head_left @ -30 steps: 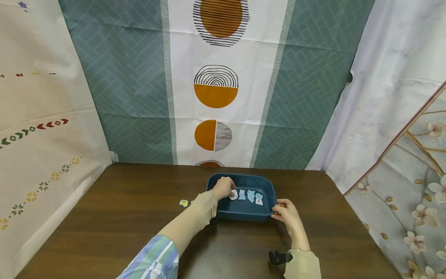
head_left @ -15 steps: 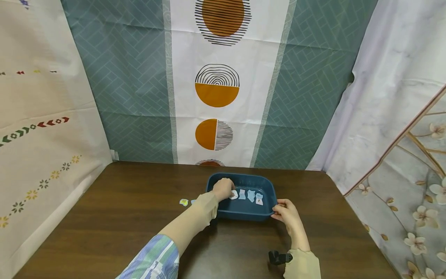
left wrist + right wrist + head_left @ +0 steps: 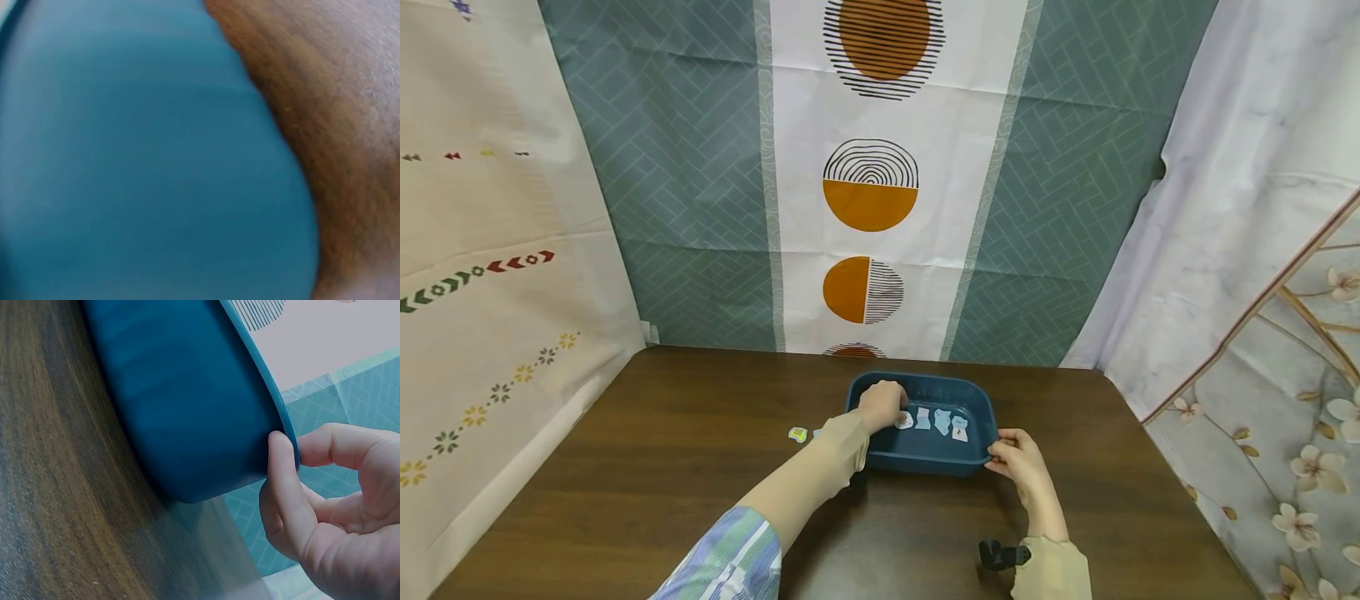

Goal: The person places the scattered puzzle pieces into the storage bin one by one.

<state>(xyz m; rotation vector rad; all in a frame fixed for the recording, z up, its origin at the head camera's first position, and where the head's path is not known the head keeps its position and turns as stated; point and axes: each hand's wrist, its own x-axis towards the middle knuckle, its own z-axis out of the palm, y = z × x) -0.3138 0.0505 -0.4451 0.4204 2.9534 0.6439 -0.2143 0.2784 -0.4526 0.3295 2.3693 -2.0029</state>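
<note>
"Four flat cutouts (image 3: 942, 422) show inside the blue tub (image 3: 925, 462), on the table. Hands?"

"Right hand (image 3: 1015, 454) pinches the rim at the right end, fingers on both sides. Left hand (image 3: 882, 405) is in the left end; fingertips hidden, can't tell if they grip."

"Risks?"

"Tub may skid if the pinch slackens while the left hand presses. Left cuff (image 3: 844, 440) could drag the yellow-green cutout (image 3: 797, 434) lying near it."

"Surroundings?"

"Dark wood-grain table (image 3: 700, 483). Teal-and-white back cloth (image 3: 692, 183), ochre discs; pale cloth (image 3: 497, 208) left, floral cloth (image 3: 1247, 167) right."
</note>
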